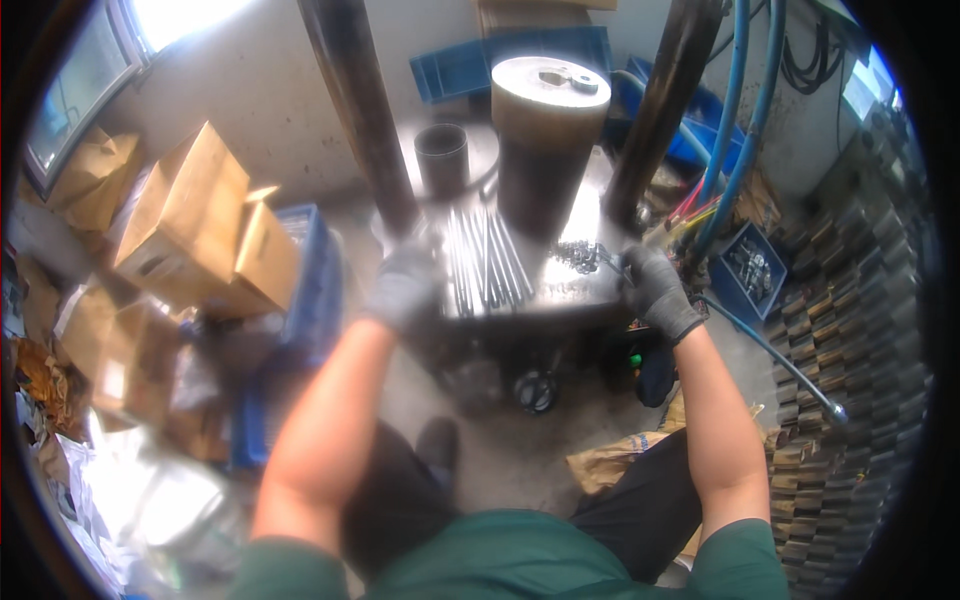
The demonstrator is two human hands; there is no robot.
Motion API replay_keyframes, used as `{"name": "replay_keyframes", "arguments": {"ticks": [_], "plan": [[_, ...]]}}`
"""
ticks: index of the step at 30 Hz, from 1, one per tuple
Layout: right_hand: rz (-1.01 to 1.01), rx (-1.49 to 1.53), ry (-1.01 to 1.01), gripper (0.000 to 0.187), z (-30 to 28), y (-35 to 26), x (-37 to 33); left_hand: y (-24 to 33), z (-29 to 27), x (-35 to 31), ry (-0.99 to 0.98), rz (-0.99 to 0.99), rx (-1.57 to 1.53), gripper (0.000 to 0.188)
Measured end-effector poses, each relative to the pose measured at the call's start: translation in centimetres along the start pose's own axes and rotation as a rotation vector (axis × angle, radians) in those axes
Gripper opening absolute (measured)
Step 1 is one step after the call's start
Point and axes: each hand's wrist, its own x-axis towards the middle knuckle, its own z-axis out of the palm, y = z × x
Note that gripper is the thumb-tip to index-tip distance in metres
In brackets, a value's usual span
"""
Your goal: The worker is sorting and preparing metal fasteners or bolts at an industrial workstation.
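My left hand [405, 285], in a dark grey glove, is at the left edge of the metal machine table [470, 215]. Motion blurs its fingers. Beside it several thin metal rods [485, 260] lie side by side on the table. My right hand [657, 292], gloved alike, is at the table's right edge with curled fingers. A small dark piece sticks out from its fingertips, too unclear to name. Just left of that hand is a pile of small metal parts [573, 257]. Behind the rods rises a thick cylinder [545, 130] with a bright flat top.
Two dark columns [360, 110] [668, 110] flank the cylinder. A short open tube [442, 160] stands behind the rods. At left are cardboard boxes [190, 225] and a blue crate [318, 290]. Blue hoses [735, 130] and a bin of metal parts [748, 270] are at right.
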Motion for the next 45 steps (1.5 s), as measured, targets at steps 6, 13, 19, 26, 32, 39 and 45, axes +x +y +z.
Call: {"name": "replay_keyframes", "arguments": {"ticks": [6,13,19,26,32,39,45], "plan": [[-0.131,0.085,0.010,0.019,-0.5,1.0,-3.2,5.5,-5.0,-1.4,-0.088,-0.120,-0.122,0.066],[-0.141,0.242,-0.023,0.019,1.3,3.7,-4.0,5.7,-5.2,-1.5,-0.097,-0.104,-0.224,0.072],[-0.178,0.107,-0.031,0.016,0.6,2.6,-3.9,5.4,-5.8,-2.2,-0.101,0.097,0.038,0.072],[-0.138,0.319,0.085,0.014,0.3,2.4,-4.4,5.5,-5.9,-2.5,-0.106,0.092,0.120,0.075],[-0.027,0.501,0.069,0.018,-2.9,-1.1,-5.3,4.5,-4.9,-2.1,-0.050,0.067,0.092,0.082],[0.072,0.769,0.067,0.017,-3.9,-3.2,-6.2,1.2,-2.8,-0.8,-0.017,0.080,0.030,0.072],[0.148,1.159,0.080,0.021,-4.7,-5.6,-6.9,0.6,-3.5,0.6,0.122,-0.056,-1.393,0.053]]}}
